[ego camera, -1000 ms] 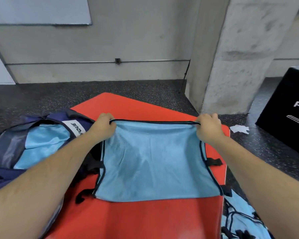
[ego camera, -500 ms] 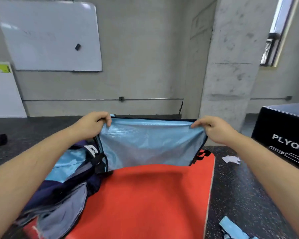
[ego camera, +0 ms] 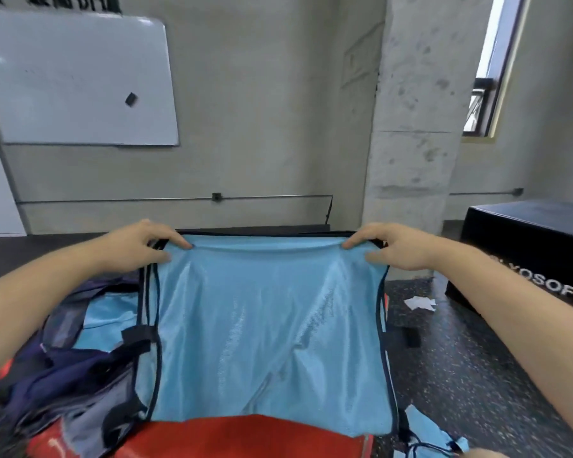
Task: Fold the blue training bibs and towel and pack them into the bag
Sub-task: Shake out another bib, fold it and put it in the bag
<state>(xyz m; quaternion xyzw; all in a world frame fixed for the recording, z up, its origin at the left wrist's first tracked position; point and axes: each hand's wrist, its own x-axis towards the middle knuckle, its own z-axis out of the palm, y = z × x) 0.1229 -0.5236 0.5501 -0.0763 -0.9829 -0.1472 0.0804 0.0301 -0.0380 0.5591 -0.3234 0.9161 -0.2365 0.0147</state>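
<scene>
Both hands' fingers, left (ego camera: 139, 247) and right (ego camera: 396, 247), pinch the blue bib (ego camera: 268, 328) (hanging) by its top corners.

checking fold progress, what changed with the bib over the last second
The light blue mesh training bib with dark trim went from lying flat on the orange mat to hanging upright, lifted by its top corners. The left hand and right hand keep pinching those corners. The dark blue bag stays at the left.

place: gym training room | 2 o'clock: black plyo box (ego camera: 523, 246), lettered "YOSOFT" | 4 o'clock: speckled rubber floor (ego camera: 460, 375) | 6 o'clock: red mat (ego camera: 245, 438) | 10 o'clock: whiteboard (ego camera: 73, 81) on concrete wall | 12 o'clock: mesh bib (ego camera: 265, 325)
</scene>
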